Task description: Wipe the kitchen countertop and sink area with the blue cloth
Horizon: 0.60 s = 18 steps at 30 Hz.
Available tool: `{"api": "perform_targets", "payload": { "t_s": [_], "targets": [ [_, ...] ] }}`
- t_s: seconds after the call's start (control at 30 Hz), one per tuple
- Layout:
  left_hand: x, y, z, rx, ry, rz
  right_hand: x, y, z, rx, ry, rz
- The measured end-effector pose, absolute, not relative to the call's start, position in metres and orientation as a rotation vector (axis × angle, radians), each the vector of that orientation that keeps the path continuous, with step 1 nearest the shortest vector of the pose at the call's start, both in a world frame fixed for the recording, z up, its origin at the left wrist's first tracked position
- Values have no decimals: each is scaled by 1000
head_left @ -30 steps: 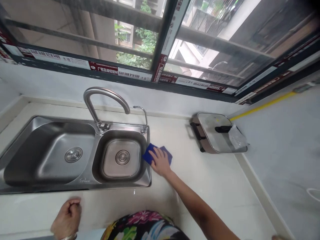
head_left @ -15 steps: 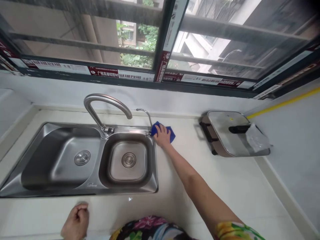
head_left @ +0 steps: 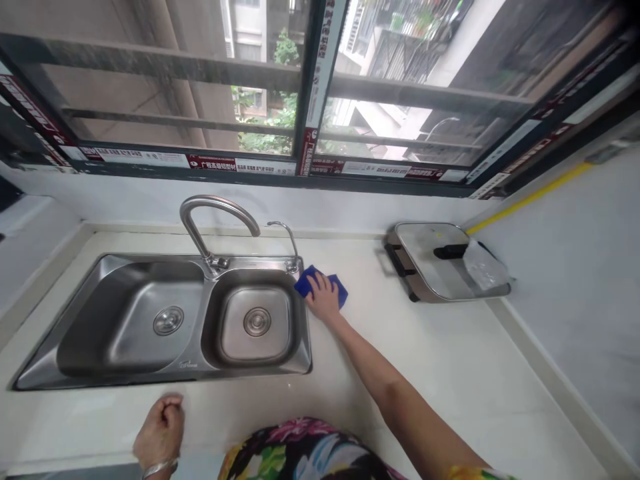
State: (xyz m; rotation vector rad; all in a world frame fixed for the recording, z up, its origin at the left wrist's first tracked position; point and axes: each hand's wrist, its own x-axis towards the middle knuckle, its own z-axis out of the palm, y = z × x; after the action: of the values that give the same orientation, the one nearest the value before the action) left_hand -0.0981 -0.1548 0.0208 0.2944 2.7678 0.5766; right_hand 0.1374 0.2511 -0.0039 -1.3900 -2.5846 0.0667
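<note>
Blue cloth (head_left: 342, 288) lies under the right grip (head_left: 324, 301), fingers spread over it, at the three o'clock edge of the sink (head_left: 135, 330). At six o'clock, the left grip (head_left: 161, 430) is clenched. Lidded pan (head_left: 425, 263): beyond, toward three.

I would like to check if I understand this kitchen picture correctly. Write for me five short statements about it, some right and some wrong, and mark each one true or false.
1. The right hand is on a blue cloth. True.
2. The left hand is gripping the faucet. False: it is curled, near the front side of the sink.
3. The sink has two basins. True.
4. The lidded pan stands to the left of the sink. False: it stands to the right, on the counter.
5. A plastic bag lies on top of the lidded pan. True.
</note>
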Motion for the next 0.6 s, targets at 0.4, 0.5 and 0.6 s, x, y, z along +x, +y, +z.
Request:
{"api": "perform_targets", "payload": {
  "t_s": [0.4,0.5,0.6],
  "targets": [
    [-98,-153,24,270,2740,611,239,123,5,-990,-2860,141],
    [-98,-152,26,245,2718,571,268,126,6,-863,-2905,197],
    [-98,-152,27,238,2701,527,281,151,6,-954,-2858,176]
  ]
}}
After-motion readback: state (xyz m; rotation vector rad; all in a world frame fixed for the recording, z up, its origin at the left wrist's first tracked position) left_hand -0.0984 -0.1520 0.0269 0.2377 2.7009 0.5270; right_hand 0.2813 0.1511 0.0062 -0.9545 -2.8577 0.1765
